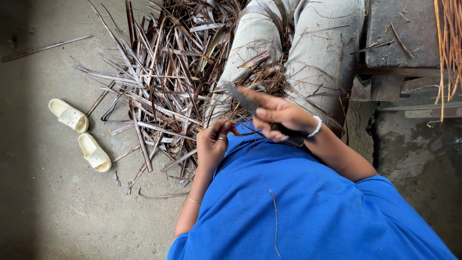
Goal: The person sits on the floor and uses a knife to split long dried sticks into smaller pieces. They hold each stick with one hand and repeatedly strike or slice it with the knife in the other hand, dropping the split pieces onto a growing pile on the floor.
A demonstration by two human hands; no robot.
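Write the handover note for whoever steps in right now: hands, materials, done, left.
Right hand: closed on a dark knife, blade pointing away over the lap.
Left hand: pinching a thin strip, too fine to make out clearly.
Dry leaf strips: piled on the floor ahead and over the knees.
Pale sandals: on the floor, left.
Done: pile of stripped scraps. Left: cannot tell.

The right hand (pixel 276 118), a white bead bracelet (pixel 315 126) at its wrist, grips a dark flat knife (pixel 250 105) whose blade juts out past the extended forefinger. Just beside it, the ringed left hand (pixel 214 142) pinches a thin pale leaf strip (pixel 208 110) that runs up from its fingers, close to the blade. Beyond both hands lies a heap of dry brown leaf strips (pixel 163 77) over the grey-trousered legs (pixel 317 43). Well left of the left hand, two cream rubber slippers (pixel 82 135) sit on grey concrete floor (pixel 57 207).
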